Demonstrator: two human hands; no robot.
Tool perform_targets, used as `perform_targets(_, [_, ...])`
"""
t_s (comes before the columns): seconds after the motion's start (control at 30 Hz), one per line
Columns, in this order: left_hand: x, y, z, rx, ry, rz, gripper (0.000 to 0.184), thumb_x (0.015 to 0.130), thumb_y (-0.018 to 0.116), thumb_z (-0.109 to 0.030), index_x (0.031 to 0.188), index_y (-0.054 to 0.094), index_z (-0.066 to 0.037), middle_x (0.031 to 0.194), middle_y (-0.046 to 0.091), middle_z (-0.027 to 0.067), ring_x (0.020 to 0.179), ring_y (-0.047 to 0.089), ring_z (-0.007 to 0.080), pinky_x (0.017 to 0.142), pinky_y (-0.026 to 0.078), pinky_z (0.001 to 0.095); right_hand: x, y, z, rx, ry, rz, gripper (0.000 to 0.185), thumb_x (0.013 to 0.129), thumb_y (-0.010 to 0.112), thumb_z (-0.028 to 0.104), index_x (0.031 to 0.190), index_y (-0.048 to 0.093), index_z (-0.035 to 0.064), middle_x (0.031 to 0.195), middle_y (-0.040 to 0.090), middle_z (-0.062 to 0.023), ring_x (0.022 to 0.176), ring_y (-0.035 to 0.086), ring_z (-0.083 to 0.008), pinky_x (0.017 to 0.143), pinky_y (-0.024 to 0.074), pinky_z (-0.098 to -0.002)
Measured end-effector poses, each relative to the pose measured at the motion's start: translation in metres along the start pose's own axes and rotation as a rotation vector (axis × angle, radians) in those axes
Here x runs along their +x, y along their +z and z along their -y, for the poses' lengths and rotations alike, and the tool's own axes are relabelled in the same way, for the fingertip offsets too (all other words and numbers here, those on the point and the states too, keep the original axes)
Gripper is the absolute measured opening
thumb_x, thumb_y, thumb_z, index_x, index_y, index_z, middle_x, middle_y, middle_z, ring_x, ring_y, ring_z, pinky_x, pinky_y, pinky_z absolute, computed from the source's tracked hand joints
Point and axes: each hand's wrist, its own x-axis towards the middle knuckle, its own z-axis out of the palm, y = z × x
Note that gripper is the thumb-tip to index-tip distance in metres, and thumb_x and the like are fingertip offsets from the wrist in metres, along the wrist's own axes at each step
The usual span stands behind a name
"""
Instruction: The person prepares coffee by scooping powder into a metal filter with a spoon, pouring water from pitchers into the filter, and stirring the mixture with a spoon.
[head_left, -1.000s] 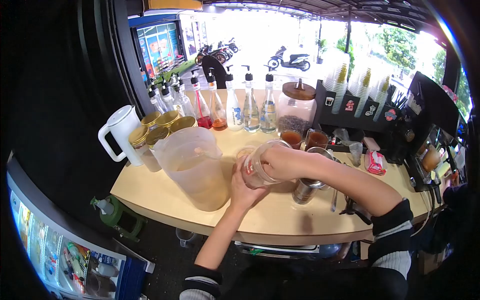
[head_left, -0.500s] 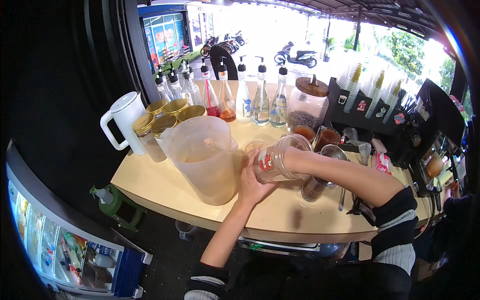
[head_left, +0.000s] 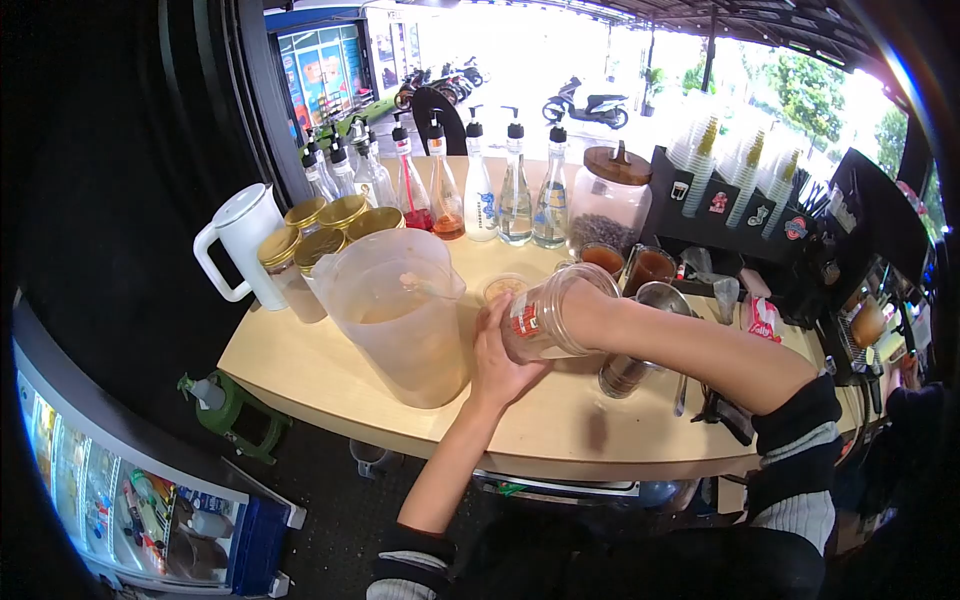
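A clear jar (head_left: 532, 322) with a red and white label lies tilted over the counter, its mouth toward the right. My left hand (head_left: 500, 358) is wrapped round its base from the left and below. My right hand (head_left: 588, 305) reaches into the jar's mouth; its fingers are hard to make out inside. Just left of my left hand stands a large translucent pitcher (head_left: 405, 335) with liquid in it. A round lid or small dish (head_left: 505, 288) lies behind the jar. Under my right forearm stands a metal cup (head_left: 622, 374).
Behind are pump bottles (head_left: 515, 200), a wooden-lidded jar (head_left: 610, 205) and two cups of brown liquid (head_left: 652, 268). Gold-lidded jars (head_left: 300, 275) and a white jug (head_left: 250, 240) stand left. A spoon (head_left: 681, 395), a tissue pack (head_left: 762, 318) and a cup rack (head_left: 720, 215) are right.
The view shifted right and then slightly back. The jar has tipped further sideways, its label now showing more, with my right hand still inside it and my left hand still round it.
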Motion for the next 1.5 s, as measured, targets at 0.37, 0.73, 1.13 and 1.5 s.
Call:
perform_targets(0.37, [-0.002, -0.002, 0.004, 0.044, 0.011, 0.018, 0.100, 0.055, 0.088, -0.027, 0.137, 0.035, -0.006, 0.135, 0.045, 0.0190, 0.122, 0.046, 0.0375, 0.103, 0.037, 0.0448, 0.021, 0.023, 0.003, -0.017, -0.082, 0.144, 0.023, 0.079, 0.059, 0.020, 0.100, 0.062, 0.0109, 0.097, 0.064, -0.0053, 0.085, 0.063, -0.0230, 0.070, 0.0530, -0.0365])
perform_targets(0.73, [-0.004, -0.003, 0.004, 0.071, 0.018, 0.006, 0.102, 0.054, 0.088, -0.028, 0.138, 0.034, -0.005, 0.136, 0.044, 0.0187, 0.124, 0.044, 0.0371, 0.105, 0.036, 0.0450, 0.012, 0.010, 0.007, 0.112, -0.121, 0.032, 0.024, 0.079, 0.061, 0.020, 0.103, 0.063, 0.0149, 0.104, 0.063, -0.0048, 0.097, 0.061, -0.0229, 0.083, 0.0502, -0.0364])
perform_targets(1.13, [-0.003, 0.000, 0.002, 0.008, 0.000, -0.053, 0.101, 0.048, 0.086, -0.014, 0.136, 0.036, -0.005, 0.134, 0.046, 0.0176, 0.123, 0.043, 0.0373, 0.105, 0.034, 0.0464, 0.008, 0.014, 0.002, 0.357, -0.121, -0.068, 0.025, 0.070, 0.070, 0.015, 0.094, 0.069, 0.0108, 0.096, 0.069, -0.0105, 0.087, 0.066, -0.0236, 0.078, 0.0519, -0.0345])
perform_targets(1.5, [-0.002, -0.003, -0.004, -0.022, -0.098, -0.044, 0.100, 0.054, 0.086, -0.017, 0.138, 0.033, -0.004, 0.133, 0.045, 0.0210, 0.122, 0.045, 0.0375, 0.103, 0.037, 0.0452, -0.012, -0.071, 0.000, 0.736, 0.003, 0.028, 0.022, 0.073, 0.063, 0.009, 0.093, 0.069, 0.0032, 0.083, 0.067, -0.0160, 0.076, 0.065, -0.0286, 0.070, 0.0505, -0.0366])
